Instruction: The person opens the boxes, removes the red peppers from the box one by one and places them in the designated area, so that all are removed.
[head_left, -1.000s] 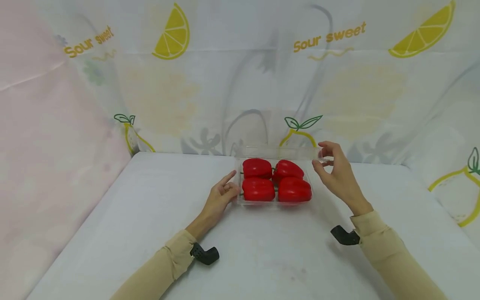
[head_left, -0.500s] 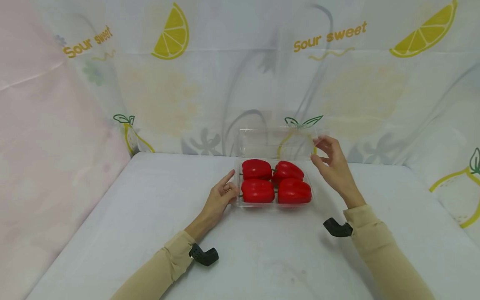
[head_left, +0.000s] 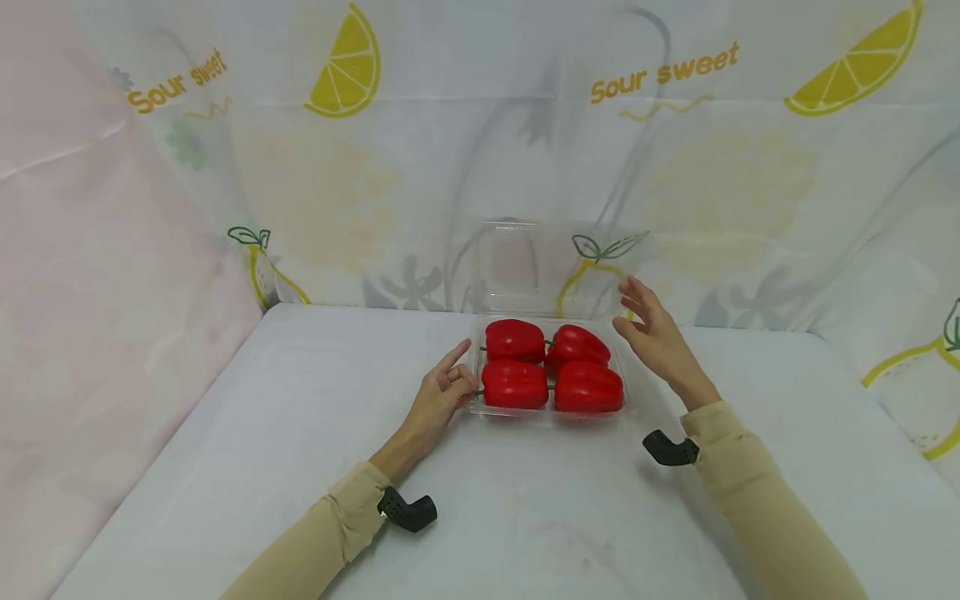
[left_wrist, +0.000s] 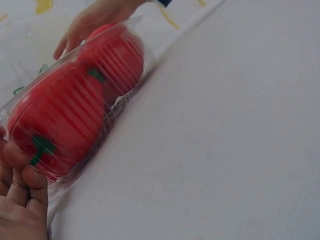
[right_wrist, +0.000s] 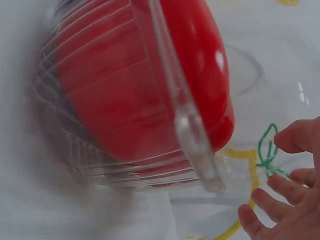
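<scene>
A clear plastic clamshell container [head_left: 551, 415] holds several red bell peppers [head_left: 514, 384] in two rows. Its transparent lid [head_left: 510, 267] stands raised at the back, close to the printed cloth. My left hand [head_left: 435, 396] pinches the container's left rim near the front corner, index finger stretched along the side. In the left wrist view, fingertips [left_wrist: 34, 176] meet the rim beside a green stem. My right hand [head_left: 657, 343] is by the lid's right side, fingers spread and holding nothing. Whether it still touches the lid is hard to tell. The right wrist view shows it apart from the container's rim [right_wrist: 187, 135].
White cloth covers the table [head_left: 360, 367]. Behind it hangs a fabric backdrop [head_left: 450, 167] with lemon prints, and a pinkish cloth wall [head_left: 112, 333] stands at the left. A black camera mount sits on each wrist.
The lid has swung up and back, from low behind the peppers to nearly upright. My right hand has let go of its edge and shifted slightly left. The left hand stays put.
</scene>
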